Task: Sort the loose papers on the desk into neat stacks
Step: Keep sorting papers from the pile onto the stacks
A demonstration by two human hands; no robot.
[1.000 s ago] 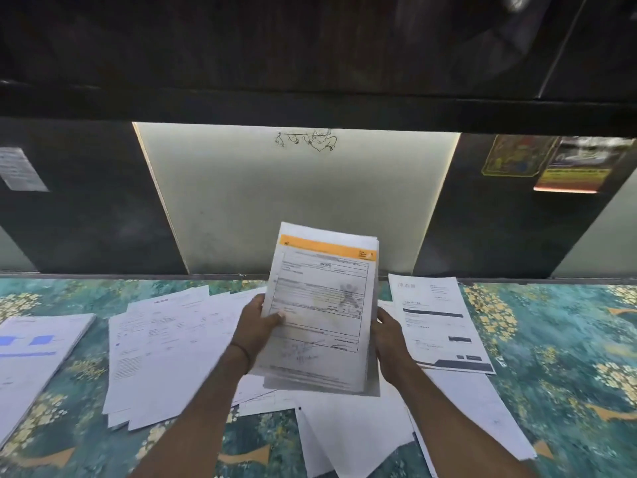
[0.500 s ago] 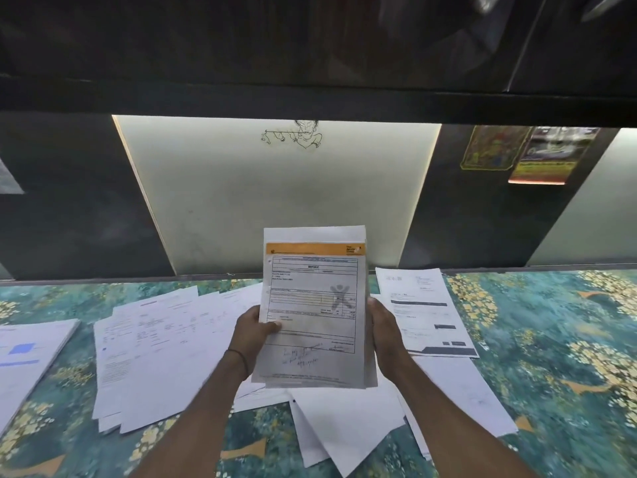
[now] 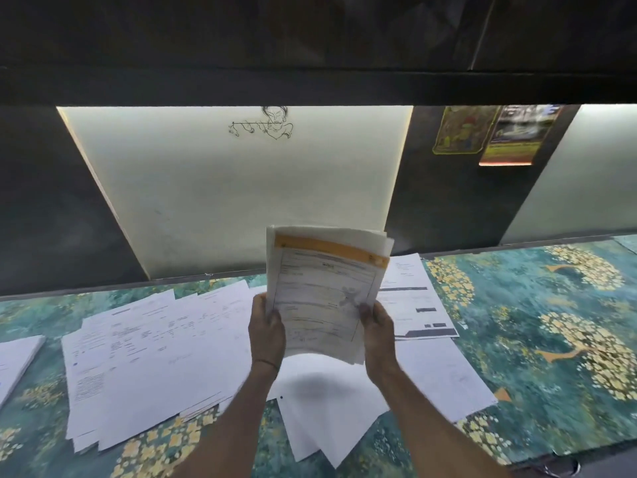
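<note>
Bundle of papers (image 3: pixel 324 294) is pinched by my left hand (image 3: pixel 267 334) and right hand (image 3: pixel 377 334). I should tap its lower edge square on the desk (image 3: pixel 551 305).

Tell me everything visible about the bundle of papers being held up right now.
The held bundle is several white sheets, loosely aligned, top edges fanned and curling. The front page is a printed form with an orange header band, ruled boxes and handwriting low down; its text is blurred. It stands nearly upright, tilted slightly, above the desk papers, pinched at its lower sides by the left hand and right hand.

Single head view, looking forward-down, close over desk (image 3: pixel 551 339), facing wall.
</note>
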